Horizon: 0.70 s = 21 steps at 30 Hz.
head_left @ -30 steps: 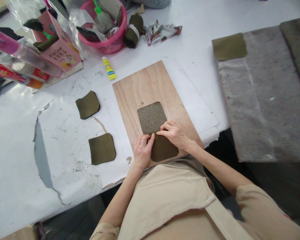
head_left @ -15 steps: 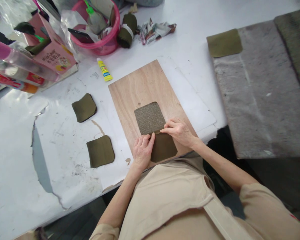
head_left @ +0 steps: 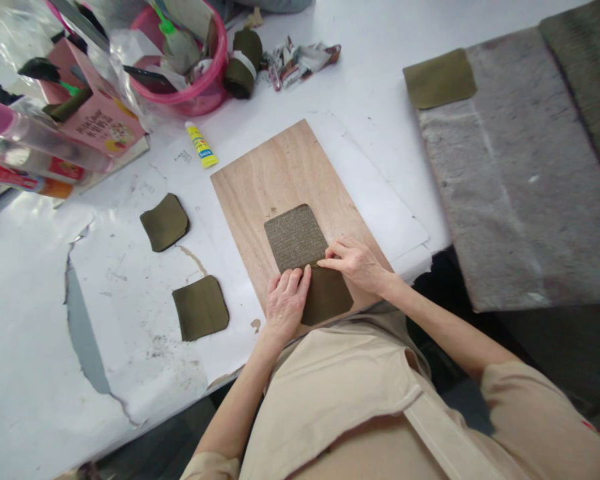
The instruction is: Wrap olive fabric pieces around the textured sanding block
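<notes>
On a wooden board (head_left: 270, 173) lies a textured grey-brown piece (head_left: 295, 238), its lower edge meeting a smooth olive piece (head_left: 329, 299) nearer my body. My left hand (head_left: 286, 301) rests at the left end of that seam, fingers close together and thumb tip on the edge; whether it grips the material is hidden. From the right, my right hand (head_left: 355, 265) pinches the edge at the seam between thumb and index finger. Two more olive pieces, an upper one (head_left: 165, 222) and a lower one (head_left: 201, 308), lie left of the board.
A yellow glue tube (head_left: 201, 145) lies above the board. Behind it are a pink basket (head_left: 220, 67), an olive roll (head_left: 243, 63), crumpled wrappers (head_left: 300, 63) and a pink box (head_left: 103, 120). A grey slab (head_left: 520, 167) with an olive patch (head_left: 441, 79) stands at the right.
The camera view has shifted slightly, moving the background items a little left. Both hands stay at the seam, with almost no visible change in their hold.
</notes>
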### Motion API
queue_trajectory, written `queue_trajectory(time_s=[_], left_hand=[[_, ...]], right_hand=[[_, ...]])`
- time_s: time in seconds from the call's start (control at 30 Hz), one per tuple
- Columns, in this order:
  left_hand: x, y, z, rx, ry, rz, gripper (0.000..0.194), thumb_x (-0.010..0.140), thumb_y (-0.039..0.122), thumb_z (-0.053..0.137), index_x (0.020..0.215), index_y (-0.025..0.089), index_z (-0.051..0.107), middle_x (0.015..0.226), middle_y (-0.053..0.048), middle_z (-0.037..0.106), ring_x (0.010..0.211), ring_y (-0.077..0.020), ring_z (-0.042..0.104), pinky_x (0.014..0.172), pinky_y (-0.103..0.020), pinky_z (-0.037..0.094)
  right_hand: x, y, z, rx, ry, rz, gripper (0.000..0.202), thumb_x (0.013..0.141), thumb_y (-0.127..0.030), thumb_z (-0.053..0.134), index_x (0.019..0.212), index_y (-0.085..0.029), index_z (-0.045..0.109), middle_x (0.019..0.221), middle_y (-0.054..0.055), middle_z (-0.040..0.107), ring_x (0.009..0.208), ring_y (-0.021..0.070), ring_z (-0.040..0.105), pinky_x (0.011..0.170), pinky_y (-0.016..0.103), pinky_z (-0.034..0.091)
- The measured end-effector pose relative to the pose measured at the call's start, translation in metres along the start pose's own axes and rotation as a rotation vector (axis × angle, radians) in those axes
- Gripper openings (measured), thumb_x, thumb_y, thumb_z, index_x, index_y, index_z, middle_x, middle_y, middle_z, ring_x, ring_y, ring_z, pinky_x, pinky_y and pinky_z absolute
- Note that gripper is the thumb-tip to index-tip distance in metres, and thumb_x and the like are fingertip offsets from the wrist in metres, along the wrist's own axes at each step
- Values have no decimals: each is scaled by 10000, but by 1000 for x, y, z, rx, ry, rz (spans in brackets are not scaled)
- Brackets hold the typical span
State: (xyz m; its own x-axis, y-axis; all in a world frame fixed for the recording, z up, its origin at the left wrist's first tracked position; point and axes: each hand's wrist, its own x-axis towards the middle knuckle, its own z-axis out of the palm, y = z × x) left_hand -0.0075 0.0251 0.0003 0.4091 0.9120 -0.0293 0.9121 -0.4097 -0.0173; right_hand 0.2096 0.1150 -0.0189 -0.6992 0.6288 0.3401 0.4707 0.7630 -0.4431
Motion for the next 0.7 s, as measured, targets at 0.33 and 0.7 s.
queue_trajectory(time_s=[0.33,0.7], left_hand=[[11,0,-10,21,-76,55,522,929,117,451,1442,167,369,1175,-133,566,1093,-251,520,897,-397,441],[17,-1,-9,-28,-93,100,541,931,95,436,1457,165,334,1190,-112,573,1127,-226,516,951,-365,411]], right_hand=[[-2,7,-7,13,-1,-13,228,966,-182,493,1024,-185,712,908,74,610,897,185,493,800,307,451],[-8,13,-5,53,-12,-3,235,964,-152,478,1049,-180,695,950,72,625,932,186,513,803,297,486]])
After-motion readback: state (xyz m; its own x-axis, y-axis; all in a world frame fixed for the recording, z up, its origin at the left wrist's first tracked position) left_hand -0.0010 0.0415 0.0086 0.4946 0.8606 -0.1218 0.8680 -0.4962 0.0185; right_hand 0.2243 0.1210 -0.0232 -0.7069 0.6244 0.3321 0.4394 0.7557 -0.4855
